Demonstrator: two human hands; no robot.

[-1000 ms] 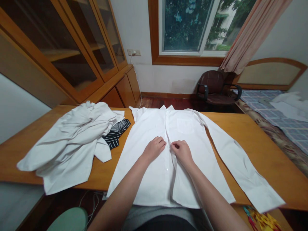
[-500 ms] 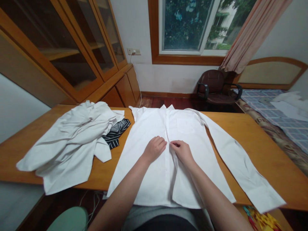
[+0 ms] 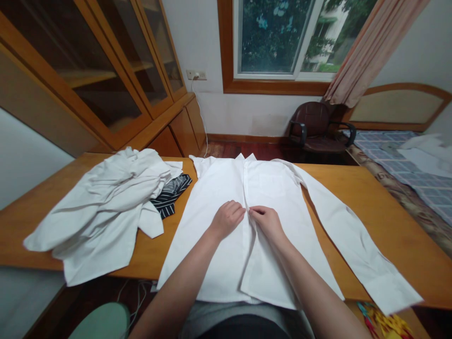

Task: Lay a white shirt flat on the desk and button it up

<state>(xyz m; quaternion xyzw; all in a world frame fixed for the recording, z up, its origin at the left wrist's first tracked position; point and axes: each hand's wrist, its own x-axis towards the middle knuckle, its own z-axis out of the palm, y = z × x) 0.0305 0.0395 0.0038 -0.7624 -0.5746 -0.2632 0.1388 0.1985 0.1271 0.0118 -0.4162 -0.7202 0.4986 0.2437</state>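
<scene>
A white long-sleeved shirt [image 3: 212, 197] lies front up on the wooden table [image 3: 381, 202], collar away from me, one sleeve stretched out to the right. My left hand [image 3: 228, 217] and my right hand [image 3: 265, 220] meet at the shirt's front opening, about halfway down. Both hands have curled fingers pinching the two edges of the placket together. Below my hands the right front panel lies partly over the left one.
A heap of white garments [image 3: 102, 207] covers a black-and-white striped cloth [image 3: 172, 193] at the table's left. A brown armchair [image 3: 318, 127] stands beyond the table, a bed [image 3: 416, 165] to the right, glass-fronted cabinets [image 3: 106, 70] to the left. A green stool [image 3: 102, 322] sits low left.
My hands have drawn closer together at the placket. The lower right front panel has shifted left over the other panel.
</scene>
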